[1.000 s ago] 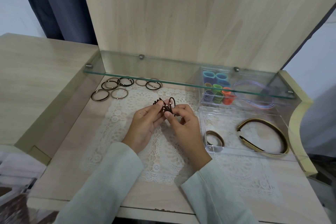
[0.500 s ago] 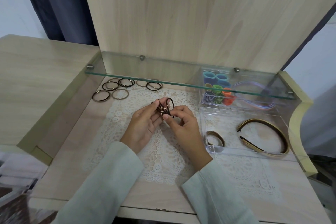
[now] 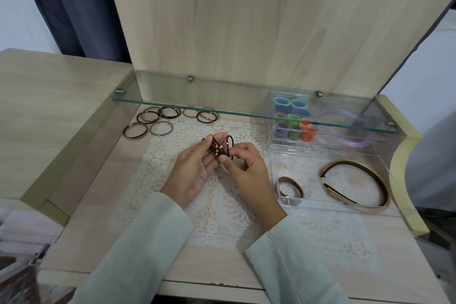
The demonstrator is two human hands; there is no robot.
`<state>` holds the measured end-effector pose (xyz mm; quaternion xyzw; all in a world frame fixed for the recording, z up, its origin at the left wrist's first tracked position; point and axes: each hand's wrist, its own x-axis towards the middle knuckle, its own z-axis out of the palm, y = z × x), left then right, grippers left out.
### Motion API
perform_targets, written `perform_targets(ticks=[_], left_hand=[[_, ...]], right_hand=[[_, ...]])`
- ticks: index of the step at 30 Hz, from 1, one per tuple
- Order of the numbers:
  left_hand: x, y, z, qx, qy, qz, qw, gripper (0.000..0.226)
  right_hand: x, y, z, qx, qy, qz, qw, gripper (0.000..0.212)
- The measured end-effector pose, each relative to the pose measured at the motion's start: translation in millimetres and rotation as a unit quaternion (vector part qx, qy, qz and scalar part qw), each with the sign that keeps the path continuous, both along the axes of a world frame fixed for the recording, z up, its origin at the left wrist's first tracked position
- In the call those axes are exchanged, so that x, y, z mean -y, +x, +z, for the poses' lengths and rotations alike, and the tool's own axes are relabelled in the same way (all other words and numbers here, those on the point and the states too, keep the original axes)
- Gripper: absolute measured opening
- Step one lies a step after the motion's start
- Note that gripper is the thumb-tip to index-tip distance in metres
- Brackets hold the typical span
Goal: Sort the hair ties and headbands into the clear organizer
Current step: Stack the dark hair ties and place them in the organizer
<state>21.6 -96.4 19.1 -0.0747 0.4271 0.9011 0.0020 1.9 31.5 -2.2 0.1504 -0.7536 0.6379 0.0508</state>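
I see a bunch of dark brown hair ties, each with a small gold bead, held just above the lace doily at mid-tabletop. My left grip pinches the bunch between thumb and fingers; my right grip pinches its near end. Loose ties lie back left, partly under the glass shelf. The clear organizer sits to the right, holding a brown headband and colourful ties.
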Motion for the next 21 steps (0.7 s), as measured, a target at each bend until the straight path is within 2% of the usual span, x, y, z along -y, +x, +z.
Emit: perform_targets(ticks=[6,21], left_hand=[[-0.1,-0.5,-0.6,-0.003,-0.004,0.003,1.0,0.029],[1.9,-1.6,-1.9,-0.004,0.015,-0.004,1.0,0.034]], right_hand=[[-0.2,-0.8,-1.1,0.001,0.002,-0.007,1.0,0.004],[-0.8,-2.9,-3.6,-0.002,0.012,-0.012,1.0,0.005]])
